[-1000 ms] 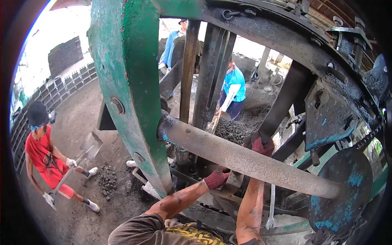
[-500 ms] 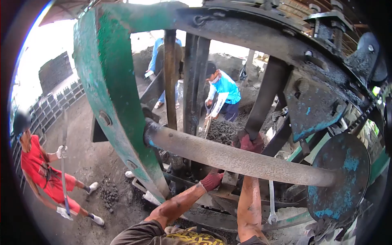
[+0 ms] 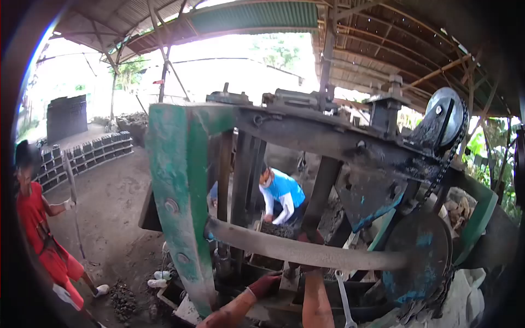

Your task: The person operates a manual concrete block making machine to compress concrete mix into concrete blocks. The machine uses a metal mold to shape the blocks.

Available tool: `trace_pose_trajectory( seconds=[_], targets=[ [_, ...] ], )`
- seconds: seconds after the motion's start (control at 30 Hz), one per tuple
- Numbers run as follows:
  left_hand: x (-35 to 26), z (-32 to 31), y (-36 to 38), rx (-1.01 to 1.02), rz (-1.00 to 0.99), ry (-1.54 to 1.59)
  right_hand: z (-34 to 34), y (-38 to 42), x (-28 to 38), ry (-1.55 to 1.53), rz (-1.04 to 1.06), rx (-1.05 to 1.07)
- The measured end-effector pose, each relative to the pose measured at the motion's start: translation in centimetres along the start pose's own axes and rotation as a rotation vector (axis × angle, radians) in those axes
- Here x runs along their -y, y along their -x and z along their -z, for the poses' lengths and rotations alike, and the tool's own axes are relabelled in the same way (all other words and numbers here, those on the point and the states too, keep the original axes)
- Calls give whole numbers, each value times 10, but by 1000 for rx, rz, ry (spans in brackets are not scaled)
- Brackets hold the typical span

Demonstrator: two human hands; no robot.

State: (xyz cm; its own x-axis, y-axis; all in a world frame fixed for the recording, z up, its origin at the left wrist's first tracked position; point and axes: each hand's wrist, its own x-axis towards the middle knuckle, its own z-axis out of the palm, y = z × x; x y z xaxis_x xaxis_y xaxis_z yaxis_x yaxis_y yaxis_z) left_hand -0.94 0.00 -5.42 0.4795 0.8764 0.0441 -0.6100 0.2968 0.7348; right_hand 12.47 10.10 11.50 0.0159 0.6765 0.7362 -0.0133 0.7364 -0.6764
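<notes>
My left hand, in a dark red glove, is closed at the left edge of a flat metal block low inside the machine frame. My right hand reaches up behind the thick round crossbar. Its gloved fingers are closed round the lower end of a dark metal bar, partly hidden by the crossbar. Just right of my right forearm, a combination wrench leans with its open end down. The green machine post stands left of both hands.
A person in red holds a long pole at the left. Beyond the frame, a person in a blue shirt bends over dark material. A chain and round plate are at the right. Stacked blocks stand back left.
My view has tilted up, bringing the roof and the machine's top into sight. Both hands stay at about the same machine parts. The person in blue bends lower.
</notes>
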Motion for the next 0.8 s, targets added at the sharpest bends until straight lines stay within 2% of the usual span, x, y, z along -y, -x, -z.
trace_pose_trajectory(
  seconds=[0.03, 0.1, 0.13, 0.17, 0.23, 0.43, 0.53, 0.63, 0.67, 0.7, 0.77, 0.8],
  targets=[
    [4, 15, -6, 9, -16, -8, -3, -9, 7, -8, 20, 6],
    [14, 44, -21, 61, 85, -64, -8, -20, 20, -21, 57, 17],
    [21, 46, -23, 99, 64, 66, -10, -27, 25, -27, 74, 22],
    [18, 44, -25, 105, 53, 59, -11, -32, 30, -33, 89, 26],
    [19, 43, -22, 279, 3, 117, -17, -33, 36, -49, 94, 36],
    [28, 41, -27, 55, -130, -164, -11, 27, 20, -80, -50, 46],
    [25, 10, -9, -42, -131, -31, -6, 56, 13, -94, -128, 49],
    [37, 21, -13, -97, -159, -44, 1, 72, 11, -96, -180, 61],
    [25, -4, -5, -100, -168, -17, 4, 77, 12, -94, -197, 63],
    [29, 1, -7, -106, -158, -8, 6, 82, 12, -94, -210, 63],
    [32, 15, -14, -59, -114, 71, 8, 86, 12, -101, -227, 56],
    [16, -3, -8, -44, 19, 170, 7, 87, 13, -105, -234, 53]
  ],
)
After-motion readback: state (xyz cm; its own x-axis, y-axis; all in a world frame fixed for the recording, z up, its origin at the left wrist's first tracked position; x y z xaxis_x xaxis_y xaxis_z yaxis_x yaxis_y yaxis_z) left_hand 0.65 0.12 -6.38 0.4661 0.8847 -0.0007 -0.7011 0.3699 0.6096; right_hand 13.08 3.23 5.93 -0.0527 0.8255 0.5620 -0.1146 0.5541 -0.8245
